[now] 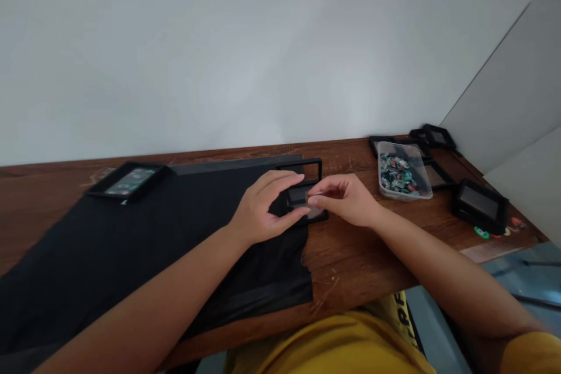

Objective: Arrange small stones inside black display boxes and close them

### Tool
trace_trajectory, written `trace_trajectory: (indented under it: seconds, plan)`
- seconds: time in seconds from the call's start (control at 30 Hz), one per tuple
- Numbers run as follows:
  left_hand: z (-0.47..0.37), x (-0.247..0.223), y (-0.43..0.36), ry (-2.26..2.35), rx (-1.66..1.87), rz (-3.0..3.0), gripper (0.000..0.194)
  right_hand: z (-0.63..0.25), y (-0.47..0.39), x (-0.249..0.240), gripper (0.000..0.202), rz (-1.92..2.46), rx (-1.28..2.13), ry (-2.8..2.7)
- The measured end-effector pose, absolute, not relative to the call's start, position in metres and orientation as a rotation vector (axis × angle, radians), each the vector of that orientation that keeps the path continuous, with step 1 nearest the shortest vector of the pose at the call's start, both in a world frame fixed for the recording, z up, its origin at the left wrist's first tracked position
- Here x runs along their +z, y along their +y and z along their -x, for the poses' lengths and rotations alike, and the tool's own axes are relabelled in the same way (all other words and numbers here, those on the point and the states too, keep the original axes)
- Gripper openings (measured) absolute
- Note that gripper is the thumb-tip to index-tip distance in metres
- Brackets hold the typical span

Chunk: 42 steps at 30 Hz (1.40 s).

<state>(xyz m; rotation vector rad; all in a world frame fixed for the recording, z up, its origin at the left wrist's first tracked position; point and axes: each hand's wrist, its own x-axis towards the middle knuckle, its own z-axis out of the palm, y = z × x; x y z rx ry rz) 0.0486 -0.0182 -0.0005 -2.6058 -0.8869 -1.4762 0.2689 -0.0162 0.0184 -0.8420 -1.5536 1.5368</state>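
Note:
Just right of the black cloth's middle lies a black frame (322, 216) with a dull, see-through panel (313, 212) inside it. My left hand (265, 207) curves around its left side, fingers at the upper edge and thumb low on the panel, gripping it. Above the panel, my right hand (346, 198) is pinched shut at thumb and forefinger. A thin pale edge shows at those fingertips; what it belongs to is too small to tell. Behind both hands stands an open black rim (321, 168), partly hidden by my left hand.
A clear plastic tub (427, 187) of small, colourful pieces (398, 174) stands to the right. Several black frames surround it, including a thick one (480, 205) near the table's right end. Another frame (131, 181) with a patterned panel lies at left on the black cloth (175, 228).

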Motion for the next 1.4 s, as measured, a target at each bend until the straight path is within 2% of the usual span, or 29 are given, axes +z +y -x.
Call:
trace_trajectory:
  seconds: [0.2,0.53,0.8,1.0,1.2,1.4]
  plan:
    - [-0.056,0.001,-0.015,-0.738,-1.468,2.701,0.022,-0.265,-0.015,0.01,0.047,0.819,1.774,-1.433]
    - [-0.056,-0.002,-0.015,-0.771,-1.577,2.681,0.013,-0.269,-0.013,0.01,0.056,0.836,1.794,-1.491]
    - [-0.054,0.0,-0.014,-0.922,-1.652,2.652,0.008,-0.273,-0.01,0.012,0.043,0.85,1.851,-1.397]
    - [-0.05,0.001,-0.013,-1.212,-1.693,2.645,0.016,-0.277,-0.007,0.015,0.023,0.94,1.771,-1.351]
    - [-0.048,0.0,-0.012,-1.511,-1.643,2.658,0.021,-0.277,-0.003,0.007,0.023,1.002,1.659,-1.476]
    - [-0.045,-0.002,-0.007,-1.736,-1.607,2.629,0.031,-0.282,0.001,0.007,0.014,1.062,1.357,-1.655]
